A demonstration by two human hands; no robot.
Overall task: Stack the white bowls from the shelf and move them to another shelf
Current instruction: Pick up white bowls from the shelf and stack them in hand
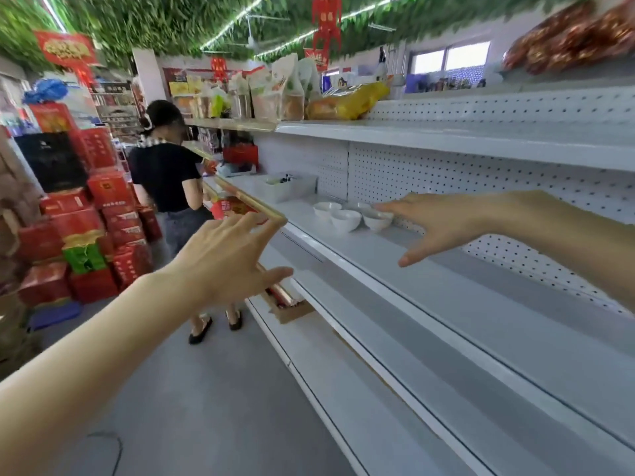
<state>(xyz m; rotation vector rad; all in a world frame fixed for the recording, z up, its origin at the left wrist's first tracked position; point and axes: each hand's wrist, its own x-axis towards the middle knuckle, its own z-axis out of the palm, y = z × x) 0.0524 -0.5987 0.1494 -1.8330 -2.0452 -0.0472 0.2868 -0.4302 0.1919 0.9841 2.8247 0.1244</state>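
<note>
White bowls (345,219): a small cluster of them, set singly and close together, none stacked; one at the back is partly hidden behind the others.
Where they sit: on the middle shelf (446,280) of a white metal rack, towards its far end, near the perforated back panel (446,176).
Right hand (443,225): open and empty, palm down, fingers stretched out over the middle shelf towards the cluster; its fingertips (378,207) reach the bowl nearest it, though I cannot tell whether they touch the rim.
Left hand (226,259): open and empty, fingers spread and loosely extended, held out in the aisle just in front of the shelf's front edge, well apart from the bowls.
Clear plastic bin (288,188): on the same shelf, beyond the bowls, with small dark items inside, too blurred to name.
Upper shelf (446,139): bagged goods (275,94) and a yellow bag (350,101) at its far end.
Lower shelf (446,389): white, below the one with the bowls.
Aisle: another person in a black top (165,180) stands further along the rack, back to the camera; red boxes (86,235) are piled on the left.
Overhead: green foliage (171,18) and red hanging decorations (326,18).
</note>
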